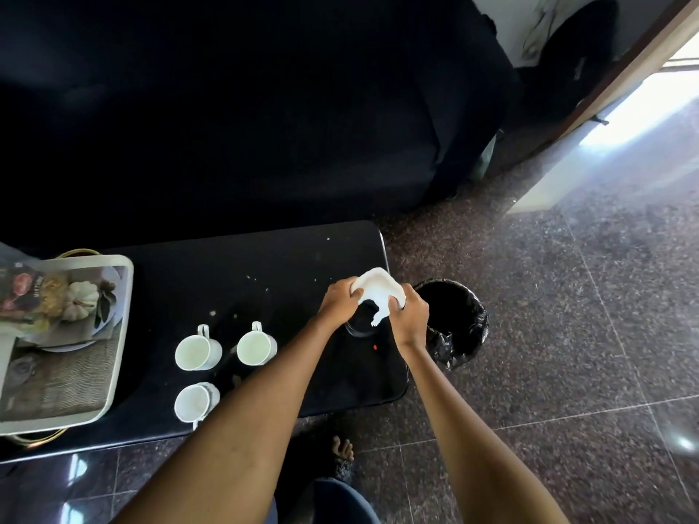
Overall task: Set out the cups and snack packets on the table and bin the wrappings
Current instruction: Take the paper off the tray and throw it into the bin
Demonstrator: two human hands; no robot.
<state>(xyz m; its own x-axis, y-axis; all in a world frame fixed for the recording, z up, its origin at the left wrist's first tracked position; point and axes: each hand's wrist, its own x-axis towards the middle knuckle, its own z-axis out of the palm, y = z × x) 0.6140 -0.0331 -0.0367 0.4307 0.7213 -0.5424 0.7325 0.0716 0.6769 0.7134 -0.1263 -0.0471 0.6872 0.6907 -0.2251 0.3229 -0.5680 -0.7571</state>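
Both hands grip a crumpled white wrapping (378,289) over the right end of the black table (264,266). My left hand (338,298) pinches its left side and my right hand (410,315) its right side. Under the wrapping a dark round object (361,327) shows, too dark to identify. Three white cups stand on the table: one (196,351) at the back left, one (256,347) to its right, one (194,402) near the front edge. A black-lined bin (459,323) stands on the floor just right of the table.
A white tray (121,334) with a printed picture lies at the table's left end, with a snack packet (22,293) on it. A dark sofa (227,126) fills the space behind the table. Crumbs dot the tabletop. My bare foot (342,450) is on the stone floor.
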